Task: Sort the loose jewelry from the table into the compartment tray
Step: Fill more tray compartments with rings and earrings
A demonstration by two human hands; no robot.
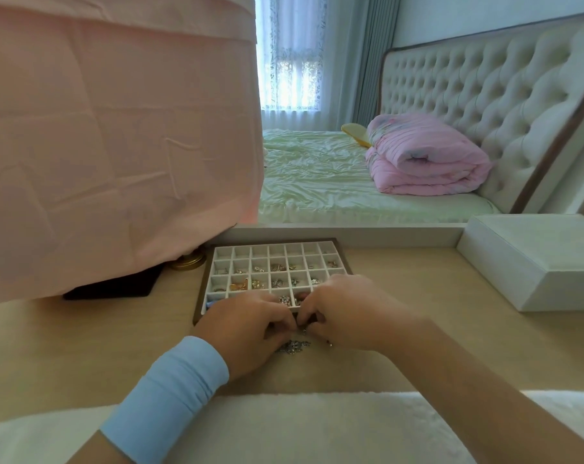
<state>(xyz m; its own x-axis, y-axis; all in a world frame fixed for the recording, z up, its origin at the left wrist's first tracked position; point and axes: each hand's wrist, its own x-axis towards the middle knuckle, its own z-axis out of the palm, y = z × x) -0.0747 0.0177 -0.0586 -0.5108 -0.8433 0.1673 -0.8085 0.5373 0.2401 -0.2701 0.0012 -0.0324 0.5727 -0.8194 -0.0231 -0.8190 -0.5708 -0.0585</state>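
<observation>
A white compartment tray (260,252) with a dark brown frame lies on the light wooden table, and several of its cells hold small gold and silver jewelry. Just in front of the tray sits a small pile of loose silvery jewelry (292,346). My left hand (247,329), with a light blue wristband, and my right hand (344,313) meet fingertip to fingertip above that pile, at the tray's near edge. Both pinch a tiny piece between them; the fingers hide most of it.
A white jewelry box (535,262) stands at the right on the table. A pink cloth (116,145) drapes over something tall at the left, with a gold round base (188,261) and a dark flat object (116,288) beneath it. A bed lies beyond the table.
</observation>
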